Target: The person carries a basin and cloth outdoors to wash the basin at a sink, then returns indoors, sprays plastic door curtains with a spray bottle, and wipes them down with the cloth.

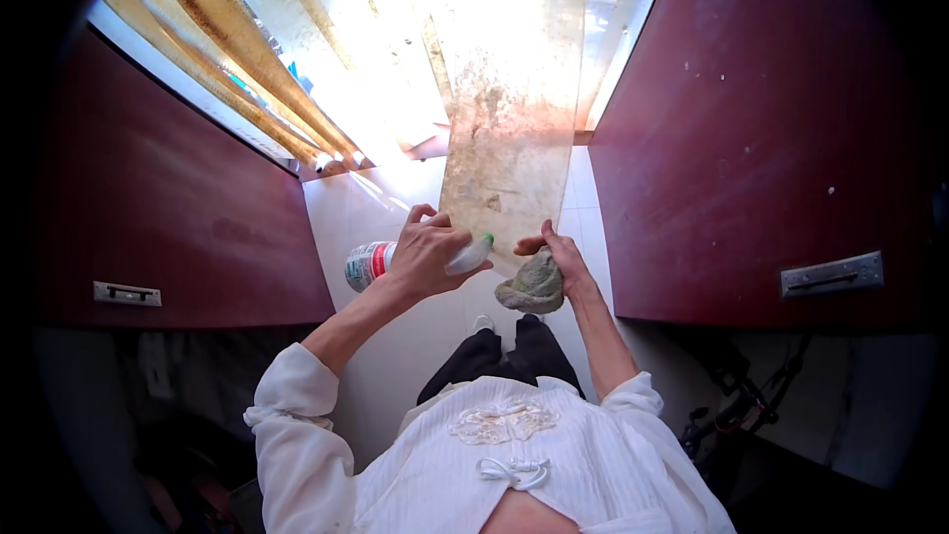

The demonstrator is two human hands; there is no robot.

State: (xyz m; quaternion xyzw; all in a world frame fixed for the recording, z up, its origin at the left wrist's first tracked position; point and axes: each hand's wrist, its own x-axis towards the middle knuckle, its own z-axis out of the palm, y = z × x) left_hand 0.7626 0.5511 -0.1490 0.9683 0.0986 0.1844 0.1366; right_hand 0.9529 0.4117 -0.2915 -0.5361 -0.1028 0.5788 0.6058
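Observation:
My left hand (427,255) is closed around the neck of a spray bottle (368,265), which lies tilted on its side with its base to the left. The bottle has a red and white label, and its pale spray head with a green tip points right. Crumpled in my right hand (565,259) is a damp-looking grey-green rag (532,283), hanging below the fingers. Just beyond both hands hangs a see-through plastic strip (504,168), stained brown and speckled with dirt. Neither hand visibly rubs it.
Dark red door panels (198,227) with metal handles stand on both sides. Yellowed plastic strips (222,59) are bunched at the upper left. Bright light comes through the doorway. Pale floor tiles (395,356) lie below, and a dark bicycle-like frame (756,405) is at the lower right.

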